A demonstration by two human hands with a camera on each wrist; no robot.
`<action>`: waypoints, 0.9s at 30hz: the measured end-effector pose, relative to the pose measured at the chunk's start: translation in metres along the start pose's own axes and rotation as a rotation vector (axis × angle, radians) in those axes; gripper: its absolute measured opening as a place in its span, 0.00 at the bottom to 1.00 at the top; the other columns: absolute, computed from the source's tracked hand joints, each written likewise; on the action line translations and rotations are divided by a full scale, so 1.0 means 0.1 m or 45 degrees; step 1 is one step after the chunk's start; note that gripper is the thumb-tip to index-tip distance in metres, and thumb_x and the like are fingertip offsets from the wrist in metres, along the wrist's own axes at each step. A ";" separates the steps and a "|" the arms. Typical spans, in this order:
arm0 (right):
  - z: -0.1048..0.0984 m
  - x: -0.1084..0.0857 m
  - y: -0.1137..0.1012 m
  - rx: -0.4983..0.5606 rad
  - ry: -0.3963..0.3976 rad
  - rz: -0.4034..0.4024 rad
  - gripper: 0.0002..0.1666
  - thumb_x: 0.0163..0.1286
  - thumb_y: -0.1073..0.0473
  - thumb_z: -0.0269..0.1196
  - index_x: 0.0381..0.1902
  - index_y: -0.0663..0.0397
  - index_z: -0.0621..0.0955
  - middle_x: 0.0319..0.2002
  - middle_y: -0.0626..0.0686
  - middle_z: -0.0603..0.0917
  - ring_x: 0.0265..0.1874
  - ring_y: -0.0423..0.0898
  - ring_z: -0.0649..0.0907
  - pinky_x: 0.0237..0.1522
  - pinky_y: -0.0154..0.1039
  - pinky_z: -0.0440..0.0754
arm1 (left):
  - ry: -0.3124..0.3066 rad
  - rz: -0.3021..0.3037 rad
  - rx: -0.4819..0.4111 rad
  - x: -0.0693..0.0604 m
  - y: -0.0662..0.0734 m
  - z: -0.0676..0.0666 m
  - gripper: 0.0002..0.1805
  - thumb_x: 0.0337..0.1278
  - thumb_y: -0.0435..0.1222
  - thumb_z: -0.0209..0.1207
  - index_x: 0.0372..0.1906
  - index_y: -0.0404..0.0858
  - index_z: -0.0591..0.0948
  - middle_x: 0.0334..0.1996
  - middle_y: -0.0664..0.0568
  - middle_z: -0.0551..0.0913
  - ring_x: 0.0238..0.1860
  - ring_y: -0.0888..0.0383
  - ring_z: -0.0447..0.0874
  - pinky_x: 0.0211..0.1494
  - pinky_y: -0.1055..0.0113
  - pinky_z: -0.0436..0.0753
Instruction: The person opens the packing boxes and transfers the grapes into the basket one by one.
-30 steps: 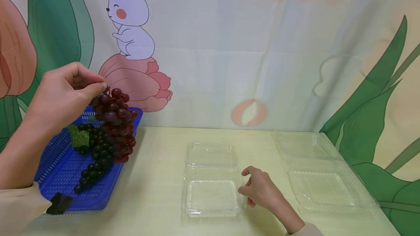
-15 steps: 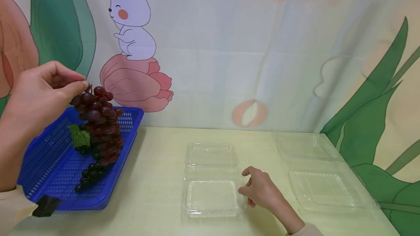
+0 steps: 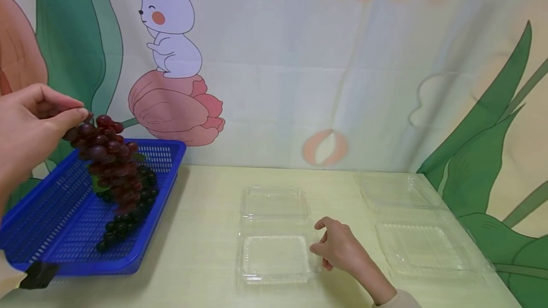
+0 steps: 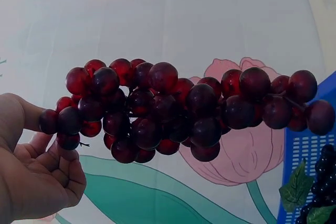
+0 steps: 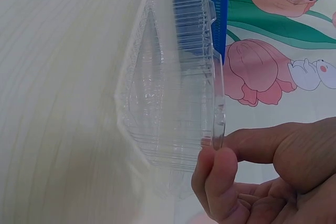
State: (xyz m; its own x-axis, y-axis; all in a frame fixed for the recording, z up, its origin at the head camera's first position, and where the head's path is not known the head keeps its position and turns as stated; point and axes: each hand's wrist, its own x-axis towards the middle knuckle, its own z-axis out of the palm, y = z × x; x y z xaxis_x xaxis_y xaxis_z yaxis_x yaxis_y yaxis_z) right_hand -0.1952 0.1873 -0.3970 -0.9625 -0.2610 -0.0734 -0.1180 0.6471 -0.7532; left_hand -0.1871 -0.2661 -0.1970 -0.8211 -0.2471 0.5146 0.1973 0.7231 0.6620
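Observation:
My left hand (image 3: 25, 129) pinches a bunch of dark red grapes (image 3: 113, 153) by its top, between thumb and fingertips. The bunch hangs over a blue plastic basket (image 3: 115, 265). In the left wrist view the red grapes (image 4: 163, 111) stretch away from the left hand (image 4: 42, 166). A dark green-black bunch of grapes (image 3: 147, 189) lies in the basket, partly hidden behind the red ones. My right hand (image 3: 342, 246) is at the right edge of an opened clear plastic clamshell box (image 3: 276, 255). In the right wrist view the right hand (image 5: 273, 169) grips that box's rim (image 5: 219, 114).
A second opened clear box (image 3: 421, 246) lies at the right of the pale table (image 3: 205, 232). Behind the table hangs a printed cloth (image 3: 274, 84) with a rabbit and flowers. A dark strap piece (image 3: 39, 274) sits at the left sleeve.
The left hand has moved left with the red grapes, further over the basket, uncovering more of its right rim. The right hand and both boxes have stayed in place.

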 end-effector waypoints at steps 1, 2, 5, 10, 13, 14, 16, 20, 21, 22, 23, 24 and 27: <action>0.00 0.00 0.00 0.001 0.000 -0.002 0.29 0.64 0.71 0.68 0.61 0.78 0.73 0.22 0.56 0.83 0.10 0.45 0.79 0.17 0.35 0.72 | 0.006 0.002 -0.019 0.00 -0.02 -0.01 0.08 0.75 0.30 0.56 0.50 0.28 0.78 0.27 0.85 0.70 0.29 0.77 0.71 0.34 0.89 0.70; 0.00 0.00 0.00 0.002 -0.001 -0.003 0.29 0.64 0.71 0.68 0.61 0.78 0.73 0.23 0.56 0.83 0.10 0.45 0.79 0.17 0.35 0.72 | 0.010 0.002 -0.033 0.01 -0.04 -0.02 0.07 0.75 0.29 0.56 0.49 0.28 0.77 0.27 0.85 0.70 0.29 0.78 0.71 0.34 0.89 0.70; 0.00 0.00 0.00 0.002 0.002 0.004 0.29 0.64 0.71 0.68 0.61 0.77 0.73 0.23 0.56 0.83 0.10 0.45 0.79 0.17 0.35 0.72 | 0.018 0.009 -0.080 0.01 -0.09 -0.04 0.05 0.74 0.27 0.55 0.42 0.39 0.78 0.27 0.85 0.71 0.29 0.78 0.71 0.33 0.89 0.70; 0.01 -0.01 -0.01 -0.011 0.012 0.020 0.29 0.64 0.71 0.68 0.61 0.77 0.74 0.23 0.55 0.83 0.10 0.45 0.79 0.18 0.36 0.71 | 0.036 0.027 -0.172 0.03 -0.18 -0.09 0.22 0.72 0.23 0.55 0.35 0.58 0.75 0.26 0.85 0.73 0.27 0.81 0.71 0.31 0.88 0.69; 0.01 -0.01 -0.01 -0.020 0.018 0.028 0.29 0.63 0.71 0.68 0.61 0.76 0.74 0.23 0.55 0.83 0.10 0.45 0.79 0.18 0.36 0.71 | 0.057 0.026 -0.244 0.07 -0.28 -0.12 0.25 0.70 0.22 0.56 0.33 0.62 0.76 0.25 0.85 0.75 0.25 0.81 0.72 0.29 0.88 0.69; 0.01 -0.01 -0.01 -0.021 0.020 0.032 0.29 0.63 0.71 0.67 0.61 0.76 0.74 0.23 0.55 0.83 0.10 0.45 0.79 0.18 0.36 0.71 | 0.062 0.027 -0.266 0.08 -0.32 -0.12 0.26 0.69 0.22 0.56 0.32 0.62 0.77 0.24 0.84 0.75 0.25 0.82 0.72 0.28 0.88 0.69; 0.01 -0.01 -0.01 -0.026 0.023 0.040 0.29 0.63 0.71 0.67 0.61 0.76 0.74 0.23 0.55 0.82 0.10 0.45 0.79 0.18 0.36 0.71 | 0.068 0.016 -0.276 0.11 -0.38 -0.13 0.26 0.69 0.22 0.56 0.31 0.63 0.76 0.24 0.84 0.75 0.24 0.82 0.73 0.27 0.88 0.69; 0.02 -0.01 -0.01 -0.029 0.024 0.055 0.28 0.63 0.71 0.67 0.61 0.75 0.74 0.24 0.55 0.82 0.10 0.45 0.79 0.18 0.37 0.71 | 0.080 0.025 -0.313 0.16 -0.50 -0.14 0.29 0.68 0.21 0.56 0.31 0.64 0.76 0.24 0.83 0.76 0.23 0.81 0.73 0.27 0.88 0.69; 0.02 -0.01 -0.01 -0.031 0.025 0.057 0.29 0.63 0.71 0.67 0.61 0.75 0.74 0.23 0.55 0.82 0.10 0.45 0.79 0.18 0.37 0.71 | 0.081 0.026 -0.320 0.17 -0.52 -0.15 0.29 0.67 0.20 0.56 0.31 0.64 0.76 0.24 0.83 0.76 0.23 0.81 0.73 0.27 0.88 0.70; 0.02 -0.01 -0.01 -0.030 0.025 0.060 0.29 0.63 0.71 0.67 0.61 0.75 0.74 0.24 0.55 0.82 0.10 0.45 0.79 0.18 0.37 0.72 | 0.081 0.029 -0.324 0.17 -0.54 -0.15 0.29 0.67 0.20 0.56 0.31 0.64 0.77 0.23 0.83 0.77 0.23 0.81 0.74 0.27 0.88 0.70; 0.02 -0.01 -0.01 -0.029 0.024 0.062 0.29 0.63 0.71 0.67 0.61 0.75 0.74 0.24 0.55 0.83 0.10 0.45 0.79 0.18 0.37 0.72 | 0.082 0.037 -0.337 0.18 -0.57 -0.15 0.30 0.67 0.19 0.55 0.30 0.64 0.77 0.23 0.83 0.77 0.22 0.82 0.74 0.27 0.88 0.70; 0.01 -0.01 0.00 -0.029 0.026 0.063 0.29 0.63 0.71 0.67 0.61 0.75 0.74 0.24 0.55 0.83 0.10 0.45 0.80 0.18 0.37 0.72 | 0.083 0.043 -0.350 0.19 -0.59 -0.15 0.30 0.67 0.19 0.55 0.30 0.64 0.77 0.23 0.83 0.77 0.22 0.82 0.74 0.26 0.88 0.70; 0.01 -0.02 0.00 -0.028 0.029 0.062 0.29 0.63 0.71 0.67 0.61 0.75 0.74 0.24 0.55 0.83 0.11 0.46 0.80 0.18 0.37 0.73 | 0.084 0.038 -0.368 0.24 -0.66 -0.17 0.30 0.66 0.20 0.56 0.29 0.64 0.78 0.22 0.82 0.78 0.21 0.81 0.74 0.24 0.87 0.69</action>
State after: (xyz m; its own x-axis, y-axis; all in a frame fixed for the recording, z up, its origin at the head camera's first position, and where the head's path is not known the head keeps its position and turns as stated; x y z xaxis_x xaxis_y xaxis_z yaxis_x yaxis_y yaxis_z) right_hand -0.1936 0.1874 -0.3977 -0.9725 -0.2126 -0.0951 -0.0756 0.6744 -0.7345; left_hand -0.2109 -0.3306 -0.2197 -0.7778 -0.2769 0.5642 0.3730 0.5192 0.7690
